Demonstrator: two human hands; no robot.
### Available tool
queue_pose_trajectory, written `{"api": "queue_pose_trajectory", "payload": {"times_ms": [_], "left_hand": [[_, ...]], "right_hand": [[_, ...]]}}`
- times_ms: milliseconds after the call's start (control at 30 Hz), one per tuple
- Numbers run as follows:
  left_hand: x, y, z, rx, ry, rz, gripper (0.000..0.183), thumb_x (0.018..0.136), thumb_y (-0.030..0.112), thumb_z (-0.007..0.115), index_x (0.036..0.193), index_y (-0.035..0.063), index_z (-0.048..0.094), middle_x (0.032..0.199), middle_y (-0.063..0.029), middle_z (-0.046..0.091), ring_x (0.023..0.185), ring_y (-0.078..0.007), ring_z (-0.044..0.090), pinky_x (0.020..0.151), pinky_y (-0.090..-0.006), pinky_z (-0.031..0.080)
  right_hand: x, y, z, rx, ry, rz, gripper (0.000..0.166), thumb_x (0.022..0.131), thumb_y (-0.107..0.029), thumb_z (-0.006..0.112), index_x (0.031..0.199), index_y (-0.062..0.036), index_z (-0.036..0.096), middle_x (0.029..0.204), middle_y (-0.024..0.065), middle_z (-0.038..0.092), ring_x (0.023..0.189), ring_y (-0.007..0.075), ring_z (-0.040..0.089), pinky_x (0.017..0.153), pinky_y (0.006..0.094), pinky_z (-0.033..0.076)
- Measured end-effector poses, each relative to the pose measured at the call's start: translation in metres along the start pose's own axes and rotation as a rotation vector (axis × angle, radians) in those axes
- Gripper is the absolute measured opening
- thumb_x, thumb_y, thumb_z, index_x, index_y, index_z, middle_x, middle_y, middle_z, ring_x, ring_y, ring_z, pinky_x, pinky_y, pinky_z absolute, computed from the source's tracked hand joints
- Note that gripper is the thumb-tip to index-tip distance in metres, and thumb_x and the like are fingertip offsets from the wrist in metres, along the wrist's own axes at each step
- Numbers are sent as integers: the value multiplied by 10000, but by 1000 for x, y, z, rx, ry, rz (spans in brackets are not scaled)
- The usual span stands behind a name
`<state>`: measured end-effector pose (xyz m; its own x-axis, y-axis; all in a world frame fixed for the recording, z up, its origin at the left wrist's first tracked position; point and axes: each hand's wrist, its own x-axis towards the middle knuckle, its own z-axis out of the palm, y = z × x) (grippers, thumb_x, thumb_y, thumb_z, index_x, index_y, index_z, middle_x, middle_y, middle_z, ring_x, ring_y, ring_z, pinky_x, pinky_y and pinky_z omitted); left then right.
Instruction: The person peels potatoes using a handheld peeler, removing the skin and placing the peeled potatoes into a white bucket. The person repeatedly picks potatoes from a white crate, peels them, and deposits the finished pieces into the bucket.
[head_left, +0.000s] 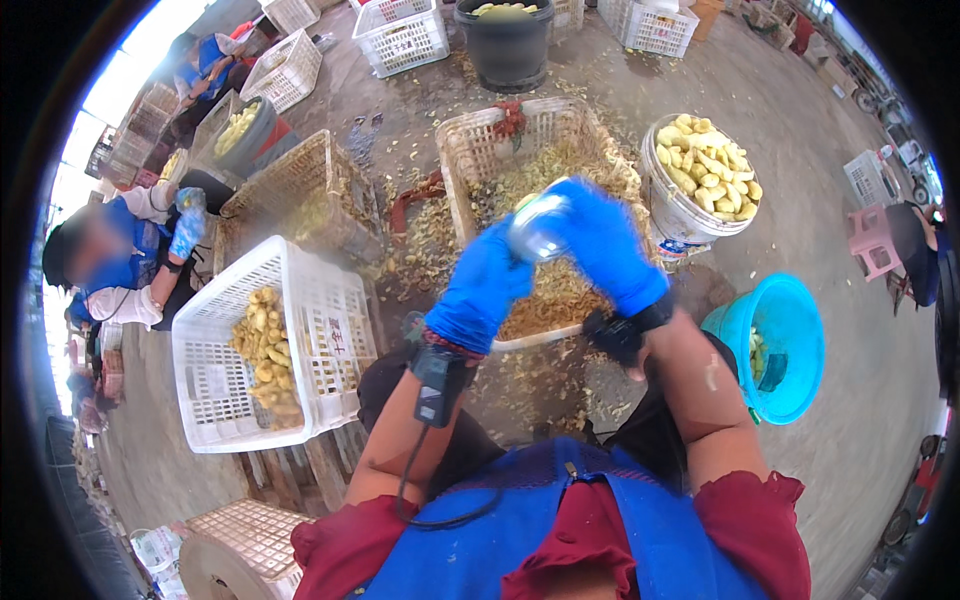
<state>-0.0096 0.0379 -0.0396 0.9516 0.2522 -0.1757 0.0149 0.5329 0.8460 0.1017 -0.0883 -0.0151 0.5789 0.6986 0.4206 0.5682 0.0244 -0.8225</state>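
My left hand (484, 281) and my right hand (600, 240), both in blue gloves, meet over a plastic crate (480, 124) strewn with peelings. A shiny metal tool (540, 229), blurred, lies between them; which hand grips it is hard to tell. A bit of a pale yellow piece (529, 199) shows at the fingers, mostly hidden. Right of the crate stands a white bucket (660, 202) full of peeled pale yellow pieces (709, 169), perhaps vegetables or roots. To the left, a white plastic crate (322, 337) holds brownish-yellow unpeeled pieces (266, 352).
A turquoise bucket (806, 352) with a few pieces inside stands at my right. Left are a brown crate (330, 172) and a seated co-worker (127, 247) in a blue vest. A black bucket (502, 52) and a white crate (401, 45) stand ahead; a pink stool (870, 240) is far right.
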Motion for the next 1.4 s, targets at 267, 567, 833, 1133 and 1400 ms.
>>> {"api": "queue_pose_trajectory", "payload": {"times_ms": [267,567,833,1133,1400], "left_hand": [[5,9,-4,373,98,36,270,901,271,473,1029,52,566,902,-36,606,695,-111,530,610,-239,434],[101,-51,-81,348,152,-209,219,863,236,477,919,71,611,786,-63,598,617,-179,565,541,-292,463],[196,-184,-178,1142,387,-473,281,800,220,500,995,40,590,965,-178,585,835,-286,569,709,-369,453],[295,-207,-242,1544,570,-226,545,752,160,535,1266,36,403,1332,-217,346,1203,-356,376,980,-419,332],[333,-225,-283,1708,578,-270,446,806,88,461,1248,147,451,1295,-190,388,1172,-365,397,947,-433,362]], "right_hand": [[4,-9,-37,413,25,433,237,834,-258,580,930,-42,575,845,51,592,715,124,564,579,271,462],[2,-7,-81,683,343,421,195,873,-264,521,896,-74,557,743,4,530,590,77,489,468,221,404],[-11,-22,-102,623,592,615,233,903,-237,467,1028,-55,542,756,-16,535,601,66,473,510,219,373],[-8,-10,-110,335,570,803,233,852,-249,503,977,-53,514,792,0,504,677,82,493,546,220,419],[-5,19,-103,304,768,839,252,890,-208,482,1095,-61,482,829,45,563,663,148,571,555,263,489]]}}
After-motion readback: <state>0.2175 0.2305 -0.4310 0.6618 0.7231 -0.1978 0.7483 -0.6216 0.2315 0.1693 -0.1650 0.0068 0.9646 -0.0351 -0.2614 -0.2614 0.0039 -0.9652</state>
